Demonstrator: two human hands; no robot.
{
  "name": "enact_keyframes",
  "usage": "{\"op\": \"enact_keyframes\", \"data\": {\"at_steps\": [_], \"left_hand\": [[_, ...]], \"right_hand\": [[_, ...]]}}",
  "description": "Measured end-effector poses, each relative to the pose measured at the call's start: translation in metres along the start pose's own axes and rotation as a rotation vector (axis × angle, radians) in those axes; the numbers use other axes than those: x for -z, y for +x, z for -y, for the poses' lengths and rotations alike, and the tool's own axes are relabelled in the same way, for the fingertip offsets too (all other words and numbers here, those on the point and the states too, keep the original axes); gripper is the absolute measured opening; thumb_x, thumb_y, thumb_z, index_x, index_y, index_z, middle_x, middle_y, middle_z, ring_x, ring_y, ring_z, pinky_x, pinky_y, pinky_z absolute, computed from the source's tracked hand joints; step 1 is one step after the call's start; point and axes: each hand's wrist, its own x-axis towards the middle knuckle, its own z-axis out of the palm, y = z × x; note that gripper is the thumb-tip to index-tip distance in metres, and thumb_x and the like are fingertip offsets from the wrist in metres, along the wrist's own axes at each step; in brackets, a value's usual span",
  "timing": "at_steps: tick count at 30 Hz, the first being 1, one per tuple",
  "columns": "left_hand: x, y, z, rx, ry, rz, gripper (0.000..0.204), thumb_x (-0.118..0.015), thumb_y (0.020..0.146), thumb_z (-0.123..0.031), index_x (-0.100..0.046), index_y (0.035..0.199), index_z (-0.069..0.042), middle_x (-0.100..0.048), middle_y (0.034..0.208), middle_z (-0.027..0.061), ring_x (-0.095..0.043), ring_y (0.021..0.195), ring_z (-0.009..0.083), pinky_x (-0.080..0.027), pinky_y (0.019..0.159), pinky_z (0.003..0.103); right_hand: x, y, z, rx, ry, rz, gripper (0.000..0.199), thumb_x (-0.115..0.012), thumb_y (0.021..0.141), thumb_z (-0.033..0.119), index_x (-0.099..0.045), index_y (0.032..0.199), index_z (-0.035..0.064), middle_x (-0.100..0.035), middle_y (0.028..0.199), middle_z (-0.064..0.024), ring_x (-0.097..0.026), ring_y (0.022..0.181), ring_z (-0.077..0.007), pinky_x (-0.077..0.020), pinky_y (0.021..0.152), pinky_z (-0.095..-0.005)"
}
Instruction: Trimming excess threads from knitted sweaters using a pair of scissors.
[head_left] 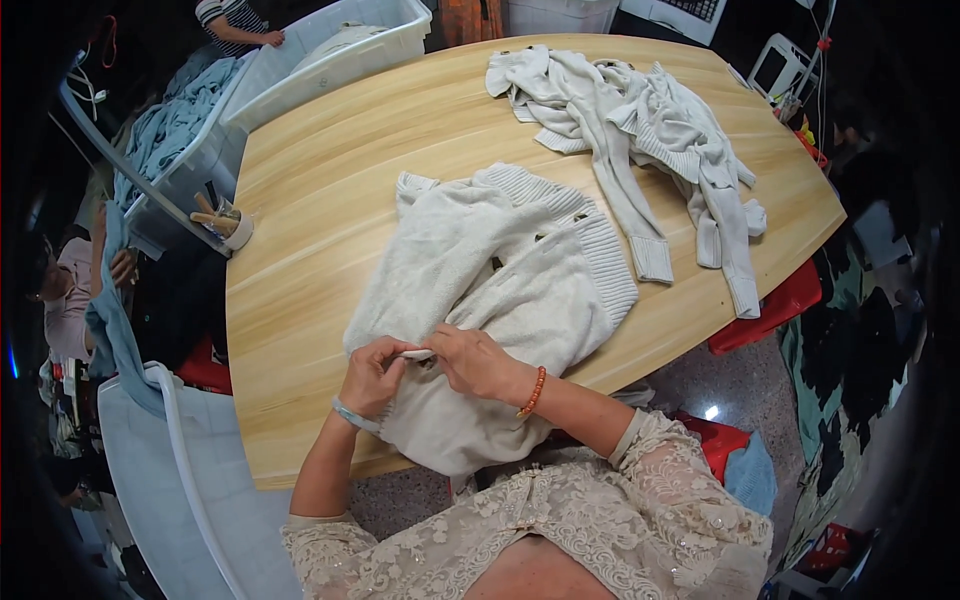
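Observation:
A cream knitted cardigan point(440, 245) with dark buttons and ribbed edges lies spread on the wooden table, its lower part hanging toward me over the near edge. My left hand point(375, 376) pinches a fold of its button edge between thumb and fingers. Close beside it, my right hand point(472, 360) grips the same strip of knit, fingers pressed together. A small dark spot, perhaps a button or buttonhole, shows just under the fingertips; the fingers partly hide it.
More cream knitwear point(640, 125) is heaped at the table's point(300, 200) far right. A cup of wooden-handled tools point(232, 228) stands at the left edge. White bins point(330, 65) border the far left, one with blue garments point(180, 125). Two people work nearby; a white tub point(190, 470) sits near left.

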Motion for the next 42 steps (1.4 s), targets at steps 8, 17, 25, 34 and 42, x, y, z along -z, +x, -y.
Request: {"op": "enact_keyframes", "data": {"at_steps": [8,17,25,34,42], "left_hand": [[0.008,-0.007,-0.002,-0.05,0.08,-0.016,0.013,-0.073,0.081,-0.008,-0.067,0.089,0.0,-0.066,0.076,0.0065,-0.059,0.072,0.0104,-0.048,0.066,0.027],[0.001,0.003,-0.033,-0.351,0.783,-0.307,0.014,-0.07,0.078,-0.006,-0.064,0.09,-0.005,-0.061,0.088,0.0129,-0.06,0.082,0.0323,-0.047,0.067,0.037],[-0.053,0.058,-0.018,-0.197,0.519,-0.178,0.027,-0.064,0.079,-0.003,-0.058,0.106,-0.005,-0.054,0.103,0.0187,-0.055,0.098,0.0383,-0.048,0.083,0.045],[-0.055,0.054,-0.037,-0.313,0.424,-0.173,0.008,-0.069,0.078,-0.005,-0.065,0.085,-0.006,-0.061,0.084,0.0132,-0.062,0.077,0.0322,-0.051,0.069,0.039],[-0.047,0.062,-0.017,0.215,-0.469,0.012,0.01,-0.069,0.089,-0.007,-0.07,0.091,0.003,-0.07,0.084,0.0037,-0.061,0.071,0.0074,-0.05,0.063,0.021]], "right_hand": [[0.021,-0.007,0.01,0.069,0.025,0.113,0.012,-0.062,0.086,0.012,-0.061,0.096,0.0052,-0.058,0.091,-0.0128,-0.062,0.079,-0.0348,-0.0507,0.066,-0.0412],[0.052,-0.02,-0.007,-0.008,-0.303,0.091,0.012,-0.064,0.085,0.013,-0.061,0.096,0.0076,-0.058,0.09,-0.0085,-0.063,0.075,-0.03,-0.0512,0.063,-0.0405],[0.04,-0.023,-0.001,-0.018,-0.2,0.025,0.016,-0.065,0.08,0.01,-0.057,0.094,0.0077,-0.058,0.087,-0.0103,-0.063,0.074,-0.0323,-0.0508,0.063,-0.0413],[0.035,-0.025,-0.008,-0.032,-0.194,-0.038,0.021,-0.064,0.08,0.009,-0.054,0.099,0.0043,-0.055,0.092,-0.0129,-0.062,0.074,-0.0341,-0.0513,0.062,-0.0422],[0.035,-0.022,-0.001,-0.07,-0.057,-0.25,0.034,-0.064,0.084,0.011,-0.052,0.115,0.0038,-0.058,0.091,-0.0159,-0.064,0.076,-0.0365,-0.0532,0.065,-0.0425]]}}
